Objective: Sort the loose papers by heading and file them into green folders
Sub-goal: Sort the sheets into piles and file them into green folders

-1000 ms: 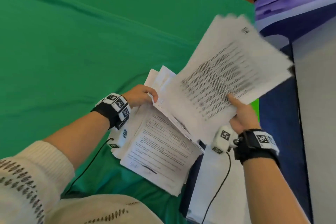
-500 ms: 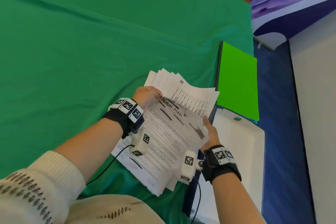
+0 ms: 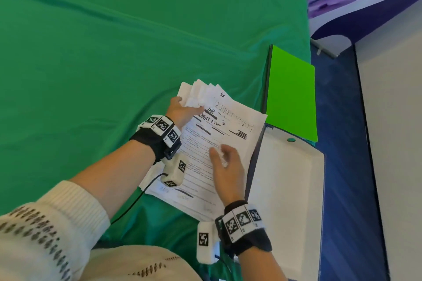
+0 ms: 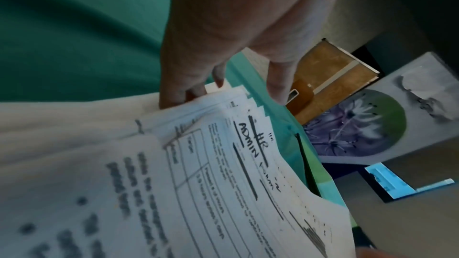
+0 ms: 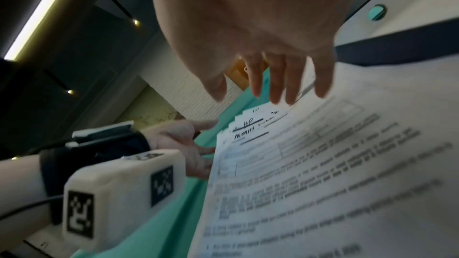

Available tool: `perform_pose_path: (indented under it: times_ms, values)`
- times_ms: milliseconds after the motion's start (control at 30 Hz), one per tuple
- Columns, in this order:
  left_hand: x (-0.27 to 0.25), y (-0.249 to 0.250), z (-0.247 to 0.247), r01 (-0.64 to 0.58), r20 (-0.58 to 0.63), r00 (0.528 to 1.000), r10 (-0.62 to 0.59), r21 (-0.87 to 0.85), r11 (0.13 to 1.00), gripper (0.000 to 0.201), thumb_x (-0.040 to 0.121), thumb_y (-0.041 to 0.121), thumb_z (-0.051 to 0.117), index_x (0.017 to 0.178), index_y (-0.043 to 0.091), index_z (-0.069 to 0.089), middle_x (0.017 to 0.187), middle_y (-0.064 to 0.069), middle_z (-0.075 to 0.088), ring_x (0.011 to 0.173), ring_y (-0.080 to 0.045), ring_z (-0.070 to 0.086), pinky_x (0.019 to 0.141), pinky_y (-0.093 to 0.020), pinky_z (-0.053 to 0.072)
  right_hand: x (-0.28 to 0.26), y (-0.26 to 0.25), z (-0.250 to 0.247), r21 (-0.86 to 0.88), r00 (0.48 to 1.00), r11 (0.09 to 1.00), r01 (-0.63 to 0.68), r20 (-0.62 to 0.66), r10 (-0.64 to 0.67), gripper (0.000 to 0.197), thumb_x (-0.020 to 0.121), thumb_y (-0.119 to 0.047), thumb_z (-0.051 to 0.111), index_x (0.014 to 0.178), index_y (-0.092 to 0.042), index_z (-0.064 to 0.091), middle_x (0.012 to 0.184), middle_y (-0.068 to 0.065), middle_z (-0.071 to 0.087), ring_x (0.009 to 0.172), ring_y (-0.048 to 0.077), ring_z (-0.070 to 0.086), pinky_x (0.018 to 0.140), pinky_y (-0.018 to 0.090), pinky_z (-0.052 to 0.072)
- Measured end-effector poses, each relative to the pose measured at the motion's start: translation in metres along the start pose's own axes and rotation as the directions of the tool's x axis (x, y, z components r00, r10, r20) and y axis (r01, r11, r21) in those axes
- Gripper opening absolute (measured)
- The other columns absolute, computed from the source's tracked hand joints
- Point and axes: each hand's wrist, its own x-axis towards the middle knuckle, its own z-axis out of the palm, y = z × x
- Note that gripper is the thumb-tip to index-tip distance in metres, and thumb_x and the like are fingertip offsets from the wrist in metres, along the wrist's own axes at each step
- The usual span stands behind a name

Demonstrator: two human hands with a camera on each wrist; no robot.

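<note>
One fanned stack of white printed papers (image 3: 212,143) lies at the right edge of the green cloth-covered desk (image 3: 114,52), just beside one bright green flat folder (image 3: 291,91). The left hand (image 3: 182,110) pinches the stack's far left corner. The right hand (image 3: 225,166) hovers over the top sheet, fingers loosely spread, holding nothing.

A green cloth (image 3: 114,52) covers the table beside blue floor (image 3: 342,166) and a lit ceiling strip (image 5: 37,13).

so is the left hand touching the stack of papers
Touching. The left wrist view shows the left hand with fingers at the stack of papers' far corner.
</note>
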Motion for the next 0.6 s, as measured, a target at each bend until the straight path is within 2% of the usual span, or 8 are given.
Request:
perform_pose_path:
  times_ms: [67, 100, 167, 300, 400, 467, 533, 600]
  values:
    - [-0.015, -0.003, 0.000, -0.061, -0.003, 0.998, 0.063, 0.234, 0.970, 0.068, 0.083, 0.034, 0.077, 0.134, 0.011, 0.038, 0.130, -0.009, 0.053, 0.106, -0.026, 0.055, 0.086, -0.034, 0.048, -0.005, 0.001, 0.011, -0.020, 0.985, 0.997, -0.079, 0.151, 0.082, 0.065, 0.089, -0.058, 0.055, 0.142, -0.021, 0.042, 0.143, -0.003, 0.047, 0.132, 0.015, 0.044, 0.112, 0.037, 0.036]
    - [-0.025, -0.006, -0.001, -0.136, 0.022, 0.990, 0.139, 0.396, 0.908, 0.056, 0.086, 0.043, 0.071, 0.124, 0.013, 0.043, 0.114, -0.005, 0.059, 0.092, -0.021, 0.058, 0.077, -0.033, 0.051, -0.006, 0.001, 0.014, -0.020, 0.978, 0.995, -0.102, 0.178, 0.104, 0.070, 0.088, -0.062, 0.052, 0.144, -0.021, 0.039, 0.146, -0.002, 0.044, 0.134, 0.016, 0.042, 0.114, 0.038, 0.034]
    - [-0.046, -0.012, 0.000, -0.276, 0.135, 0.961, 0.241, 0.534, 0.799, 0.050, 0.092, 0.060, 0.050, 0.108, 0.013, 0.053, 0.090, 0.001, 0.060, 0.074, -0.013, 0.056, 0.066, -0.028, 0.049, -0.006, -0.002, 0.013, 0.017, 0.971, 0.991, -0.130, 0.202, 0.124, 0.079, 0.084, -0.072, 0.047, 0.146, -0.024, 0.036, 0.148, -0.002, 0.043, 0.134, 0.016, 0.042, 0.114, 0.041, 0.033]
    - [-0.073, -0.023, 0.010, -0.281, 0.327, 0.931, 0.164, 0.351, 0.893, 0.074, 0.090, 0.075, 0.022, 0.113, 0.017, 0.062, 0.109, 0.003, 0.067, 0.094, -0.014, 0.067, 0.096, -0.042, 0.050, 0.001, -0.010, 0.002, 0.301, 0.968, 0.938, -0.171, 0.228, 0.103, 0.067, 0.083, -0.068, 0.056, 0.137, -0.029, 0.045, 0.128, -0.014, 0.058, 0.113, 0.005, 0.057, 0.101, 0.035, 0.045]
    - [-0.077, -0.025, 0.017, -0.215, 0.334, 0.936, 0.111, 0.294, 0.931, 0.070, 0.093, 0.072, 0.023, 0.113, 0.017, 0.062, 0.107, 0.005, 0.071, 0.096, -0.016, 0.068, 0.095, -0.043, 0.051, 0.011, -0.011, -0.001, 0.242, 0.986, 0.965, -0.103, 0.155, 0.066, 0.040, 0.083, -0.037, 0.070, 0.121, -0.031, 0.058, 0.112, -0.011, 0.069, 0.104, 0.011, 0.065, 0.093, 0.040, 0.053]
    - [-0.071, -0.030, 0.017, -0.200, 0.320, 0.942, 0.102, 0.290, 0.936, 0.063, 0.094, 0.068, 0.031, 0.111, 0.016, 0.062, 0.105, 0.004, 0.071, 0.090, -0.018, 0.070, 0.093, -0.045, 0.052, 0.017, -0.012, -0.005, 0.109, 0.994, 0.991, -0.079, 0.078, 0.071, 0.032, 0.087, -0.015, 0.062, 0.118, -0.022, 0.059, 0.113, -0.003, 0.067, 0.107, 0.021, 0.063, 0.094, 0.034, 0.050]
    - [-0.060, -0.037, 0.009, -0.266, 0.238, 0.956, 0.173, 0.451, 0.852, 0.050, 0.095, 0.061, 0.043, 0.106, 0.016, 0.062, 0.104, 0.001, 0.070, 0.089, -0.019, 0.069, 0.089, -0.042, 0.053, 0.023, -0.013, -0.011, -0.039, 0.998, 0.999, -0.031, 0.048, 0.032, 0.036, 0.090, -0.006, 0.054, 0.125, -0.013, 0.057, 0.119, 0.007, 0.065, 0.110, 0.027, 0.061, 0.092, 0.029, 0.046]
    - [-0.047, -0.044, -0.004, -0.245, 0.077, 0.958, 0.276, 0.717, 0.653, 0.039, 0.094, 0.049, 0.054, 0.111, 0.014, 0.060, 0.111, -0.003, 0.066, 0.097, -0.021, 0.063, 0.087, -0.038, 0.052, 0.026, -0.016, -0.015, -0.123, 0.998, 0.992, 0.041, 0.049, -0.035, 0.040, 0.089, -0.004, 0.050, 0.128, -0.010, 0.056, 0.120, 0.009, 0.065, 0.108, 0.029, 0.060, 0.089, 0.026, 0.045]
